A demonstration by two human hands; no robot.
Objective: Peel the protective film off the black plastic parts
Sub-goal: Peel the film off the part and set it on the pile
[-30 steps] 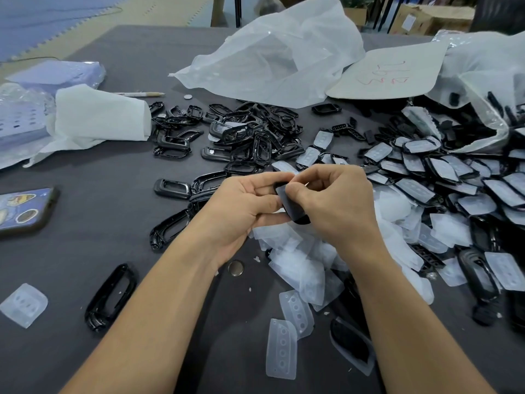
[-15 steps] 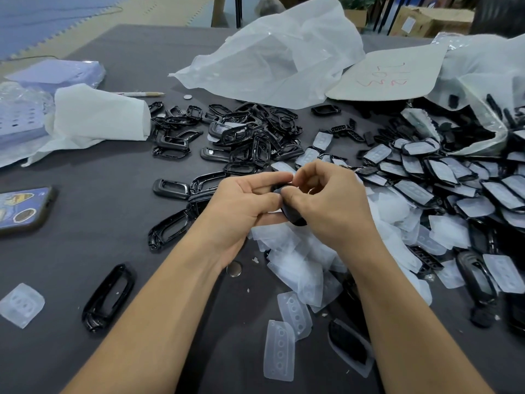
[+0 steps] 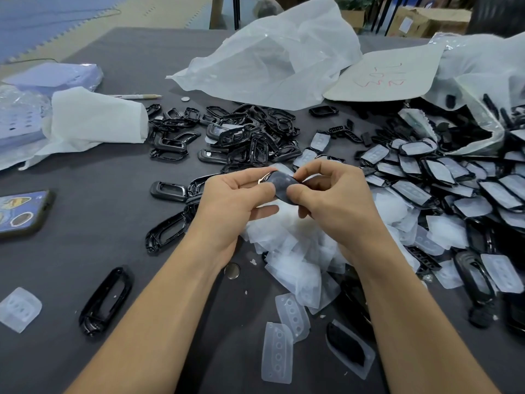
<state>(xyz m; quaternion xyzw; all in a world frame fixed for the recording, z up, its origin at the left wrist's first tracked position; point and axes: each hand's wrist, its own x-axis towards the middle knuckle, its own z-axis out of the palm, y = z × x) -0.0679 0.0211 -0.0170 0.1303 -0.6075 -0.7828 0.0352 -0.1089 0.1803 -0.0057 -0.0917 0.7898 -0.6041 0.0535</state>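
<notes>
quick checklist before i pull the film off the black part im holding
1. Grip on the black part: ok, left hand and right hand both pinch it above the table.
2. Film edge lifted enough to grab: cannot tell, the fingers cover the edges.
3. Drop spot for film: ok, the peeled film pile lies right below the hands.
4. Next pieces ready: ok, film-covered parts lie to the right.
5. Bare pieces kept apart from covered ones: ok, black frames lie beyond the left hand.
6. Phone out of the way: ok, at the table's left edge.
</notes>
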